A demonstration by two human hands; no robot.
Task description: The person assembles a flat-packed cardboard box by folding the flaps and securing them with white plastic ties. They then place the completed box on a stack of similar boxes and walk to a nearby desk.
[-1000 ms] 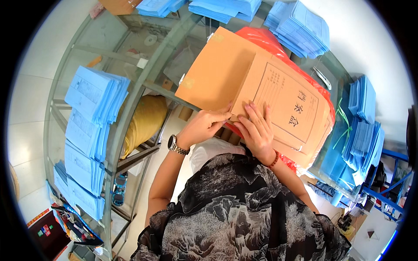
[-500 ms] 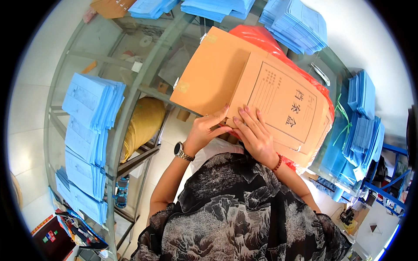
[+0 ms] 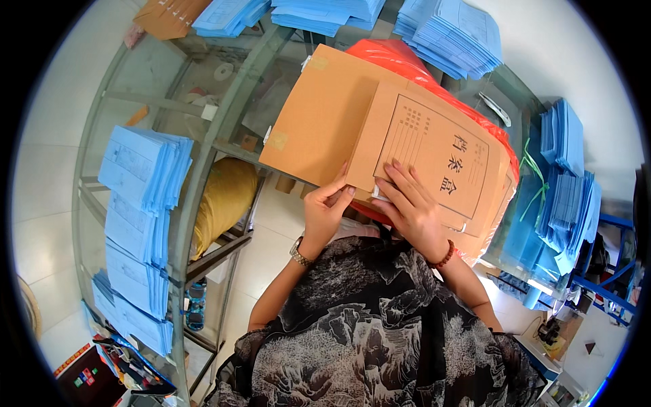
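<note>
Over the glass table (image 3: 227,122) we have the brown cardboard file box (image 3: 407,152) spread open on red plastic (image 3: 393,53). Our right hand (image 3: 417,210) lies on its cover, fingers extended and unclenched, while our left hand (image 3: 325,203) pinches the near corner; tugging there could crease the card, and light pressure beside the small white tab (image 3: 381,192) could let it slip.

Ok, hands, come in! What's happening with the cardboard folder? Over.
Left hand pinching edge of cardboard folder. Right hand resting on its front. Red plastic showing underneath.
</note>
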